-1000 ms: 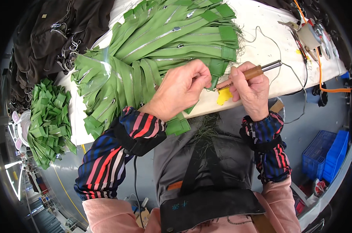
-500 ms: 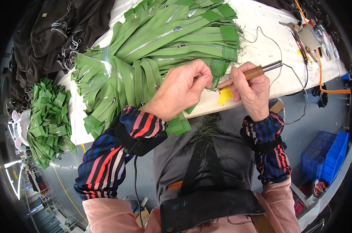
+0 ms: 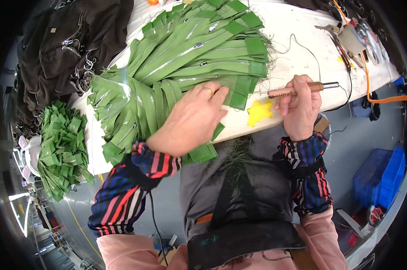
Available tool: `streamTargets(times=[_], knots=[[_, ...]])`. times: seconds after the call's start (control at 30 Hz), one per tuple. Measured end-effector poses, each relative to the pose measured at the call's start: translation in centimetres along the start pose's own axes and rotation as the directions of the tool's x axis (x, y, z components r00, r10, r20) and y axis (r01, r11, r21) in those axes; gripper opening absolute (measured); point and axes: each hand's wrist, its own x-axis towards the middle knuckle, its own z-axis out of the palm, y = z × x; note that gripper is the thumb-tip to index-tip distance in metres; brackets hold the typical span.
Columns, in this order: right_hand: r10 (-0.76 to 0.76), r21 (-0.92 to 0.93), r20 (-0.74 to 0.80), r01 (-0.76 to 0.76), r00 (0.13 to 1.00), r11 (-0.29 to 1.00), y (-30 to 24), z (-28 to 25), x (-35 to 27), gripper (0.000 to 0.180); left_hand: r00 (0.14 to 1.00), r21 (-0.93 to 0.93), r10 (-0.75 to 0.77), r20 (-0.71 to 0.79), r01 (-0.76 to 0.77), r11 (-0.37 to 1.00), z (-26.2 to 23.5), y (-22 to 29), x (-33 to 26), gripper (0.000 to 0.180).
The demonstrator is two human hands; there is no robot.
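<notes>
Left hand (image 3: 192, 114): half-curled on zippers (image 3: 172, 63), hold unclear | right hand (image 3: 301, 107): clasping tool (image 3: 316, 87) | if hot, nine-o'clock drift may scorch

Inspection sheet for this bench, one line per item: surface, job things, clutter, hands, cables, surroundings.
Surface: white tabletop, largely covered on its left by strips.
Job things: green zipper strips fanned in a heap; wood-handled tool held above the tabletop.
Clutter: ragged yellow piece near the front edge; tool cluster at the right end; loose threads on the apron.
Left hand: on the strips; grip hidden.
Right hand: grip closed around the tool.
Cables: orange cable at the right end; thin wire looped on the tabletop.
Surroundings: dark fabric pile, upper left; blue crates, lower right.
</notes>
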Motion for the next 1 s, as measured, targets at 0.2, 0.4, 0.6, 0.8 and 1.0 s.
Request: streamTargets(times=[0.2, 0.4, 0.6, 0.8, 1.0], knots=[[0.055, 0.004, -0.047, -0.055, 0.997, 0.998, -0.4, 0.5, 0.2, 0.020, 0.990, 0.041, 0.022, 0.140, -0.028, 0.999, -2.0, 0.6, -2.0, 0.036], [0.040, -0.004, 0.005, -0.040, 0.999, 0.999, -0.3, 0.2, 0.4, 0.020, 0.998, -0.096, 0.056, 0.014, -0.055, 0.994, -0.4, 0.6, -0.9, 0.024], [0.060, 0.001, 0.011, -0.060, 0.998, 0.998, -0.3, 0.1, 0.3, 0.020, 0.988, -0.153, 0.130, 0.078, -0.117, 0.981, -0.1, 1.2, 0.2, 0.021], [0.058, -0.006, 0.035, -0.057, 0.998, 0.998, -0.3, 0.1, 0.2, 0.020, 0.998, -0.251, -0.064, -0.009, 0.060, 0.966, -0.5, 1.7, 0.1, 0.011], [0.051, -0.096, 0.038, -0.047, 0.998, 0.994, -0.4, 0.8, -0.5, 0.021, 1.000, -0.176, -0.012, -0.006, 0.011, 0.984, 0.9, 1.8, -0.1, 0.009]])
